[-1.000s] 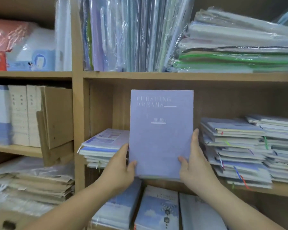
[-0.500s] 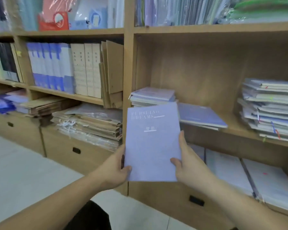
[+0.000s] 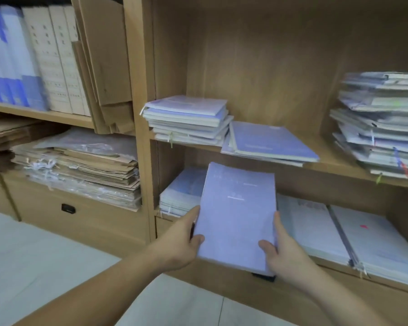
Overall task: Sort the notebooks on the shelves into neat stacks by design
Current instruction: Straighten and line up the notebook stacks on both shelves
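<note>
Both of my hands hold a lilac notebook (image 3: 236,215) by its near corners, cover up, in front of the lower shelf. My left hand (image 3: 184,241) grips its left edge with the thumb on the cover; my right hand (image 3: 280,250) grips its right edge the same way. On the middle shelf (image 3: 327,164) lie a stack of pale notebooks (image 3: 186,118), a flat lilac pair (image 3: 269,142) beside it, and a tall untidy stack (image 3: 382,123) at the right. The lower shelf holds a blue-covered stack (image 3: 181,189) at the left and white-covered stacks (image 3: 313,229) to the right.
Left of the wooden upright (image 3: 139,114) stand blue and cream boxes (image 3: 33,60) and folded cardboard (image 3: 104,55). Below them lie wrapped brown paper bundles (image 3: 80,170) over a drawer with a black handle (image 3: 68,208). The pale tiled floor (image 3: 45,267) is at bottom left.
The lilac notebook has come down from upright at middle-shelf height to lying flat at the lower shelf, still in both hands. The view has tilted downward.
</note>
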{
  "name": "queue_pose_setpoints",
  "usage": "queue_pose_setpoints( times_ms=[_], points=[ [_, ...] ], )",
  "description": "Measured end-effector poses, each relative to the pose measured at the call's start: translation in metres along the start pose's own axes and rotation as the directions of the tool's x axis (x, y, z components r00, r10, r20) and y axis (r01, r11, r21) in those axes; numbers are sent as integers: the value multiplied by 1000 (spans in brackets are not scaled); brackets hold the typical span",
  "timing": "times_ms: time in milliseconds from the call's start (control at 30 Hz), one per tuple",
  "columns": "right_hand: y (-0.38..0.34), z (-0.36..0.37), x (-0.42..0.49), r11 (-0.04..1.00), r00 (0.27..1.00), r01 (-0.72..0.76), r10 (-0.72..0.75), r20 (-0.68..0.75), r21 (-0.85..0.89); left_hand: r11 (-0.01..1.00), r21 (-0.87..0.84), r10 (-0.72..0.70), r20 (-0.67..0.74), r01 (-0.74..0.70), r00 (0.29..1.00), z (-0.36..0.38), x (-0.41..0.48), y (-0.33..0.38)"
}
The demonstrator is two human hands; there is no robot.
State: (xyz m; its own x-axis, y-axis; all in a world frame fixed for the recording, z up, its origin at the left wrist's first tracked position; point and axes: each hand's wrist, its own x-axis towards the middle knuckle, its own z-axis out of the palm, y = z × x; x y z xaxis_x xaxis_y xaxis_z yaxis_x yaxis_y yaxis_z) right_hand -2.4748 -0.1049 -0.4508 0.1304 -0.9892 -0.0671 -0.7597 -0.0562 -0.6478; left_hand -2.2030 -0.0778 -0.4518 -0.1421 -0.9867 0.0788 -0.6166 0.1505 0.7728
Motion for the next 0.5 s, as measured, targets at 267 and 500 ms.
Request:
queue_pose_setpoints(
  times_ms=[267, 500],
  points=[
    [44, -23, 83, 990, 990, -136, 137, -40, 33, 1000, -15, -23, -42, 22, 999, 45, 96, -4],
    [66, -21, 128, 993, 989, -98, 104, -106, 61, 995, 76, -53, -172, 67, 984, 67, 157, -7]
  ],
)
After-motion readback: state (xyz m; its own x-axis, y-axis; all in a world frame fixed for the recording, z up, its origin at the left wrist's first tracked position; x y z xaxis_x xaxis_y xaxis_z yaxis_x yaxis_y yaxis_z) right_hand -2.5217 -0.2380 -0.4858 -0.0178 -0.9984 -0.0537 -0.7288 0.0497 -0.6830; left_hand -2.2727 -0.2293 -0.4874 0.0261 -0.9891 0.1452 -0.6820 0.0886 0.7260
